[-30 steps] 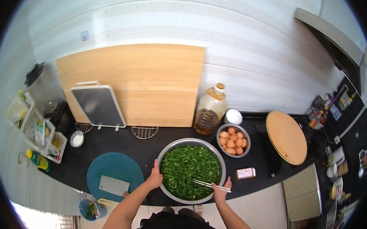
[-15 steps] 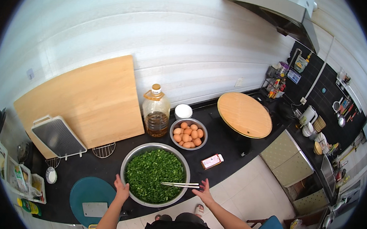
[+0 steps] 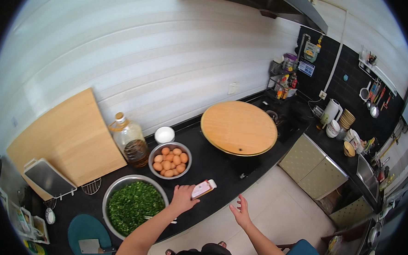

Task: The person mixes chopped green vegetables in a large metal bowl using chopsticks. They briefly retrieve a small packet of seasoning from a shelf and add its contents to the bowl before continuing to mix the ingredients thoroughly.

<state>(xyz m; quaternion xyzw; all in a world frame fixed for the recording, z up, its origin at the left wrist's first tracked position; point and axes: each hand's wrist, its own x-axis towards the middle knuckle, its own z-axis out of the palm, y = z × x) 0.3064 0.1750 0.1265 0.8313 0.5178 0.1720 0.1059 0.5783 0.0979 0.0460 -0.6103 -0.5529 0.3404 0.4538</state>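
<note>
Head view: I had the left hand [image 3: 183, 199] pinching the left end of the small container [image 3: 202, 189], right of the steel bowl [image 3: 139, 176], probably end-gripped because that end faced it. Couldn't tell if it touched the table [image 3: 222, 169]. Right hand [image 3: 241, 214] was spread, empty; chopsticks [image 3: 148, 217] lay in the greens [image 3: 133, 203], presumably parked.

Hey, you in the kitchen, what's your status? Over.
Left hand gripping one end of white-capped bottle; right hand open, empty; steel egg bowl nearby, not blocking.
</note>
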